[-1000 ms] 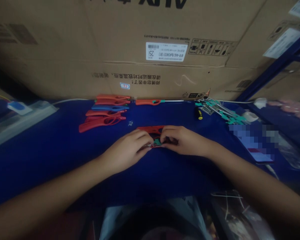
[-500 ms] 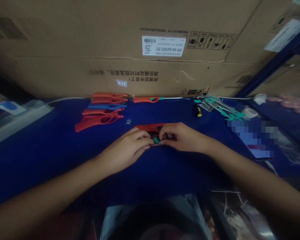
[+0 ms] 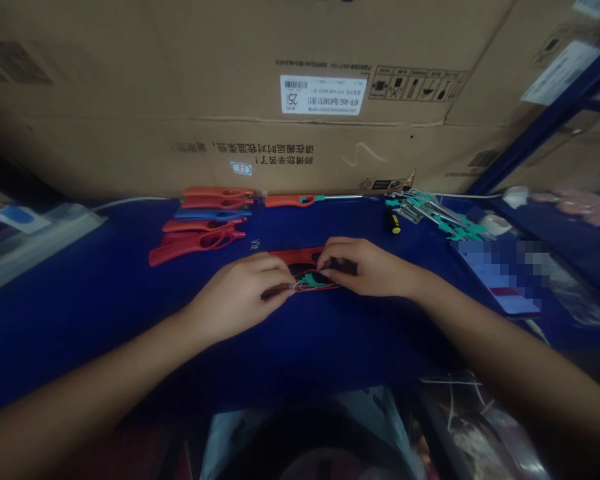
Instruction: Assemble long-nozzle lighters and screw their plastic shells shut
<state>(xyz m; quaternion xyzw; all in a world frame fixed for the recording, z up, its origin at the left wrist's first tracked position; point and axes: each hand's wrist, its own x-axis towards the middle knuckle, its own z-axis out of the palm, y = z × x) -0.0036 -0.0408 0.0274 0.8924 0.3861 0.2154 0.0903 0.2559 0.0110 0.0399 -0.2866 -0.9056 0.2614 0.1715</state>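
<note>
mid-assembly by the look of it. an orange-red casing point(image 3: 294, 257) lies in the middle of the blue table point(image 3: 300, 360), right between my hands; can't say if it's one half or two. a green part point(image 3: 311, 280) sits along its near side with thin wires, so i'd judge the insides partly placed and the casing not closed up.

my left hand point(image 3: 240, 290) has thumb and finger nearly meeting at the wire end, left of the green part. my right hand point(image 3: 367, 267) is curled, tips close together by its right end. can't make out a firm grip in either.

one finished-looking lighter point(image 3: 293, 200) lies far middle. left to do, i guess: red handles point(image 3: 195, 247) and a blue handle point(image 3: 210, 215) far left, green-ended rods point(image 3: 445, 217) far right, beside a black-yellow tool point(image 3: 393, 222).
</note>
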